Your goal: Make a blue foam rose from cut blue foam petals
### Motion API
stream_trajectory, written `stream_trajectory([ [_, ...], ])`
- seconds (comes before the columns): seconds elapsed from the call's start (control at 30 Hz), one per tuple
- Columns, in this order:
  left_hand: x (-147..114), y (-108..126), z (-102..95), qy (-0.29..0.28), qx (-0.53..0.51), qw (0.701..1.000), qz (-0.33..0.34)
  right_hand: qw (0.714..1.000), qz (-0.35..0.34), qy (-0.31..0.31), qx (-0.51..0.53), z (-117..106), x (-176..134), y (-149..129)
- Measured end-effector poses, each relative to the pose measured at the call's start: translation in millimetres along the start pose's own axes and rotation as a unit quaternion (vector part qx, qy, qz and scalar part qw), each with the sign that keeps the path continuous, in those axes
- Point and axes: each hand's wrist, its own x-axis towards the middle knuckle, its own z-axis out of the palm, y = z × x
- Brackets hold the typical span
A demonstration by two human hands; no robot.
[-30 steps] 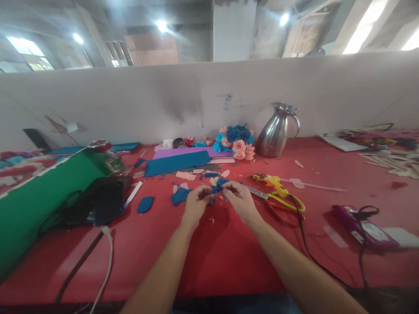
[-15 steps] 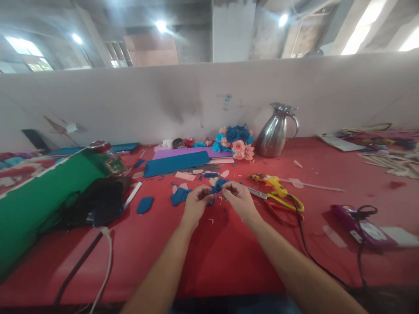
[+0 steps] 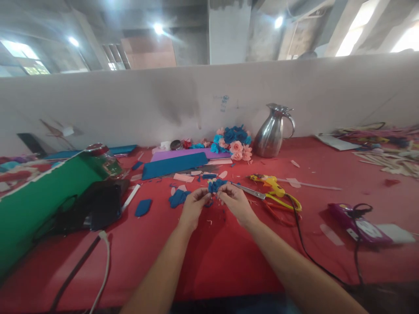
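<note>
Between my two hands is a blue paper flower (image 3: 215, 186), its ruffled petals showing above the fingertips. My left hand (image 3: 195, 205) pinches its lower left side, fingers closed. My right hand (image 3: 236, 199) is closed on its right side, thumb and fingertips pressed together. Cut blue petals (image 3: 178, 198) lie on the table just left of my left hand. Scissors (image 3: 275, 203) with yellow and red handles rest right of my right hand, blades pointing toward it. A yellow glue gun (image 3: 271, 183) lies beside them, partly over the scissors.
On the red table (image 3: 225, 270) are blue paper (image 3: 175, 165), a blue piece (image 3: 143, 208) and scraps. Behind stand paper flowers (image 3: 237, 146) and a steel jug (image 3: 271, 133). A green box (image 3: 42, 205) and black pouch (image 3: 98, 205) are left; a purple power strip (image 3: 363, 224) is right.
The view has shifted slightly. My hands have turned the blue flower a little, so more of its petals show above my fingers. Both hands keep their pinch.
</note>
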Motion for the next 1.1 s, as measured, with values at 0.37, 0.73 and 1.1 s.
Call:
stream_trajectory([
  [0.37,-0.6,2.7,0.3,0.023,-0.024,0.999,0.007,0.999,0.024,-0.024,0.027,0.8,-3.1,-6.2],
  [0.73,-0.8,2.7,0.8,0.036,0.002,0.999,0.025,0.998,0.047,-0.004,0.036,-0.2,-2.3,-6.3],
  [1.1,-1.2,1.8,0.1,0.033,0.036,0.998,0.032,0.998,0.056,0.016,0.027,-0.1,-0.8,-5.3],
])
